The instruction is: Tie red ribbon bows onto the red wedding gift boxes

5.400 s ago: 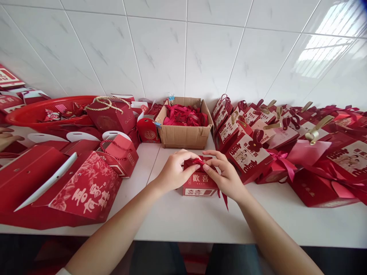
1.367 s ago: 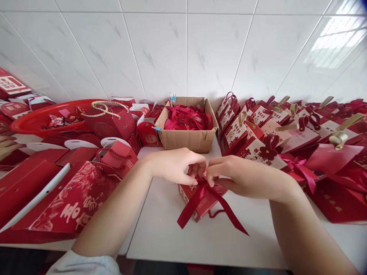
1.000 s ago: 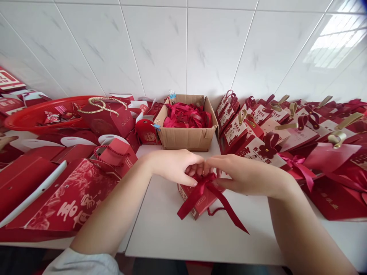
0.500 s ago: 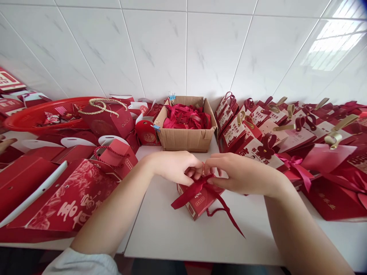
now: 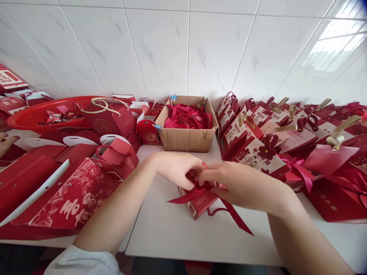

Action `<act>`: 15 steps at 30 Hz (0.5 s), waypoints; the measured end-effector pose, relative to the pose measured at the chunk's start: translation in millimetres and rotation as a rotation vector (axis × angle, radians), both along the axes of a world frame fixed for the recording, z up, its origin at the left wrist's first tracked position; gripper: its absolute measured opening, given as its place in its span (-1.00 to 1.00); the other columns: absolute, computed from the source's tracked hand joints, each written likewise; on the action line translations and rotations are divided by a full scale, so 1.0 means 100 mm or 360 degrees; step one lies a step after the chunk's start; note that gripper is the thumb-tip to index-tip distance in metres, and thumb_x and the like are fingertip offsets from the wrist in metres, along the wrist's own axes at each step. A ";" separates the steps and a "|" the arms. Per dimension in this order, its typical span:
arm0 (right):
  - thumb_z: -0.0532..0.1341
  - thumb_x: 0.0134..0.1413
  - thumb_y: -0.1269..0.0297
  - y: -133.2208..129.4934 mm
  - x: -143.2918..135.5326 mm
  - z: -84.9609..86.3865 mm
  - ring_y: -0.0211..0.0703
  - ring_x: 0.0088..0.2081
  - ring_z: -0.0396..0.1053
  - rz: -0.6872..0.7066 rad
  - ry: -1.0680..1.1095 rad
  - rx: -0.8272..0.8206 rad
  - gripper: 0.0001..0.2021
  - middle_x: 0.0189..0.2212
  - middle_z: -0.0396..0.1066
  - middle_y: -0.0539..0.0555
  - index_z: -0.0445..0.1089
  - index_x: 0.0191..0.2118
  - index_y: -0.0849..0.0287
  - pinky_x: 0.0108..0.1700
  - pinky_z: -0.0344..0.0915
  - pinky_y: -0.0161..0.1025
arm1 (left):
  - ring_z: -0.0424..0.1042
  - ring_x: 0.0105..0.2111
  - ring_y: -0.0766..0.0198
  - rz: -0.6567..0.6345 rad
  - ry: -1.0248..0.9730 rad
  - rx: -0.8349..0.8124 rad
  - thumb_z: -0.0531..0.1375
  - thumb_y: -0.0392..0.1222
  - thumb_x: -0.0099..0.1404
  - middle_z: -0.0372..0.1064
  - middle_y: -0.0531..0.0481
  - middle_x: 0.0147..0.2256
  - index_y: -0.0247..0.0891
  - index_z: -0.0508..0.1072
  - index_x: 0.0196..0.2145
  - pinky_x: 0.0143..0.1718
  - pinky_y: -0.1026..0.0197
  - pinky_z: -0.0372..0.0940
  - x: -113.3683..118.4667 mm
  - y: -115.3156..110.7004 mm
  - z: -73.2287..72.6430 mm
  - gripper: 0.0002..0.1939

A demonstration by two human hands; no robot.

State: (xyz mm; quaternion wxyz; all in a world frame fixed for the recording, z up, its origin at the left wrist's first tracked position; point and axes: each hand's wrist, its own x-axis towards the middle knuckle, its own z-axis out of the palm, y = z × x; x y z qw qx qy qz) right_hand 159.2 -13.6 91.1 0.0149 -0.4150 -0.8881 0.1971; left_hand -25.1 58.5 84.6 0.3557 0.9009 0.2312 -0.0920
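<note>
A small red box point(image 5: 197, 206) with pale print lies on the white table in front of me. Across its top runs a dark red ribbon point(image 5: 239, 218), one tail pointing left and a longer one trailing to the lower right. My left hand point(image 5: 182, 170) has its fingers bent around the ribbon at the box's top. Close against it, my right hand point(image 5: 231, 183) pinches the ribbon from the right. Both sets of fingertips meet and partly hide the ribbon's middle. A twisted red cord point(image 5: 216, 211) sticks out by the box's right side.
Behind stands a cardboard box point(image 5: 187, 140) full of red ribbons. Red gift bags point(image 5: 255, 156) crowd the right side. On the left are large red bags point(image 5: 65, 198) and a red basin point(image 5: 25, 118). Another person's hand point(image 5: 7, 144) shows at the far left edge.
My right hand has moved slightly left and down, closer to my left fingers. The ribbon's tails are spread wider, the right one reaching farther out.
</note>
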 end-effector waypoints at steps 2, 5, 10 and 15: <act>0.09 0.10 0.55 0.00 0.01 0.00 -0.18 -0.35 0.42 0.0034 0.0018 -0.0001 -0.72 -0.33 0.49 0.05 0.49 -0.25 0.10 -0.31 0.20 -0.30 | 0.36 -0.29 0.25 -0.0031 0.0007 0.0057 0.18 -0.35 0.07 0.40 0.04 -0.28 -0.24 0.43 -0.28 -0.33 0.30 0.22 0.01 0.00 0.01 -0.80; 0.11 0.09 0.55 0.01 0.02 -0.02 -0.15 -0.32 0.43 0.0105 0.0048 -0.0034 -0.70 -0.34 0.50 0.03 0.53 -0.25 0.05 -0.28 0.23 -0.31 | 0.33 -0.28 0.23 -0.0041 0.0026 0.0128 0.24 -0.27 0.10 0.36 0.04 -0.30 -0.25 0.44 -0.28 -0.32 0.29 0.20 0.01 -0.01 0.03 -0.82; 0.10 0.11 0.55 0.00 0.02 -0.01 -0.14 -0.25 0.46 0.0131 0.0010 -0.0100 -0.63 -0.25 0.54 0.01 0.56 -0.19 -0.03 -0.21 0.25 -0.29 | 0.33 -0.27 0.24 -0.0110 0.0073 0.0144 0.24 -0.30 0.14 0.37 0.03 -0.32 -0.24 0.48 -0.31 -0.30 0.28 0.19 0.03 -0.03 0.06 -0.88; 0.10 0.10 0.58 -0.01 0.03 0.02 -0.18 -0.21 0.46 0.0162 0.0053 -0.0151 -0.61 -0.18 0.54 0.00 0.56 -0.16 -0.03 -0.16 0.27 -0.32 | 0.34 -0.26 0.26 -0.0141 0.0077 0.0240 0.22 -0.26 0.18 0.41 0.08 -0.34 -0.22 0.44 -0.36 -0.20 0.25 0.14 0.01 -0.04 0.07 -0.97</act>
